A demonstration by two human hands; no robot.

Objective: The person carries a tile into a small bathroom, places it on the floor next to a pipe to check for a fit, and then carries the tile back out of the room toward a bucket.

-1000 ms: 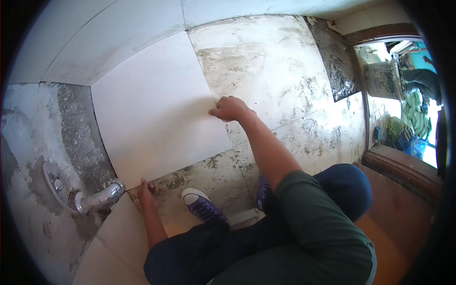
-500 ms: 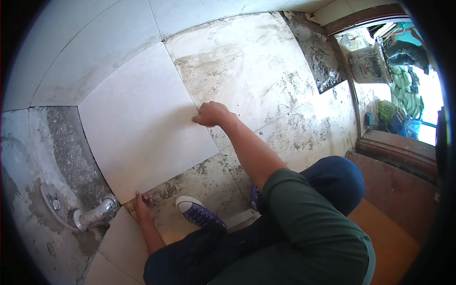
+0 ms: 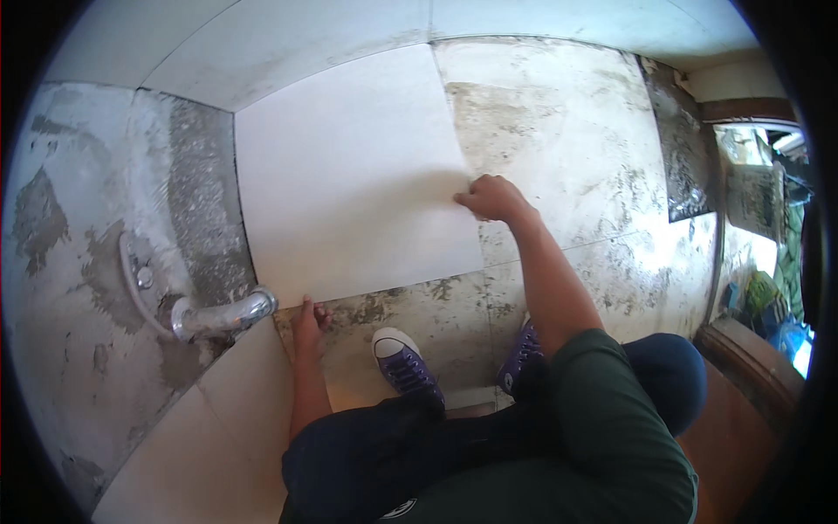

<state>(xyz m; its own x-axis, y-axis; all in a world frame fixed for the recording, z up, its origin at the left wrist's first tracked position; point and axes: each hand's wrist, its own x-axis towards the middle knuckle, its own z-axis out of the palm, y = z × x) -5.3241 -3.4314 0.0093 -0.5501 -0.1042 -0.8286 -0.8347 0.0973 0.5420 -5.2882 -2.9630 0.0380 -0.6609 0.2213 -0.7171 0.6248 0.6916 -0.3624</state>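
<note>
A large, clean white floor tile (image 3: 349,175) lies flat in the corner by the wall. My right hand (image 3: 495,199) is at its right edge, where it meets the stained tiles. The right fingers are curled closed, knuckles up, with the tips pointing left over the edge; whatever they may hold is hidden beneath. At the tile's near left corner, my left hand (image 3: 310,325) has its index fingertip against the near edge. The other left fingers are loosely bent and apart, with nothing seen in them.
A chrome pipe (image 3: 227,314) juts from the rough left wall (image 3: 78,218) close to my left hand. Dirt-stained floor tiles (image 3: 559,131) spread to the right, up to a dark untiled patch (image 3: 690,148). My purple sneakers (image 3: 406,367) stand near the tile. Beyond the doorway sits a bucket (image 3: 755,201).
The view has turned and shifted, so the tile and pipe appear farther right and higher. Both hands keep about the same places at the tile's edges.
</note>
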